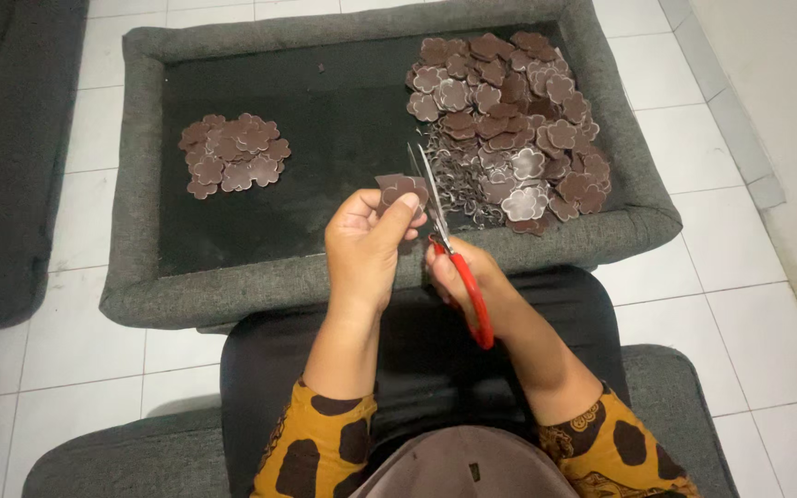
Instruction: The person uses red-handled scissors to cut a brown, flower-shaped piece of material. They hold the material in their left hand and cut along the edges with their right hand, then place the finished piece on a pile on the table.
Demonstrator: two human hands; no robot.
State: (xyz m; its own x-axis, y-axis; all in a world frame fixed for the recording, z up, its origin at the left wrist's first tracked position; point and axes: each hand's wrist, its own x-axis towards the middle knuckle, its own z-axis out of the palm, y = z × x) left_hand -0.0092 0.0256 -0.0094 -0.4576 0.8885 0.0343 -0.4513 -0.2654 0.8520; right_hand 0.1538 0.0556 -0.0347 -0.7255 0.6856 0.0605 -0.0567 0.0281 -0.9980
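My left hand (364, 242) pinches a small brown flower-shaped piece (400, 189) between thumb and fingers, above the near rim of a grey padded tray (232, 286). My right hand (469, 277) grips red-handled scissors (458, 267); their metal blades point up and away, right beside the held piece. In the tray, a small heap of trimmed brown flower pieces (233, 153) lies at the left. A much larger heap of brown flower pieces (509, 120) fills the right, with thin offcuts (458, 180) along its near left edge.
The tray has a black inner floor (343, 120) and sits on white floor tiles (740, 304). A dark grey cushion (2, 157) lies at the left. I sit on a grey cushion (140, 452), with dark trousers and patterned yellow sleeves in view.
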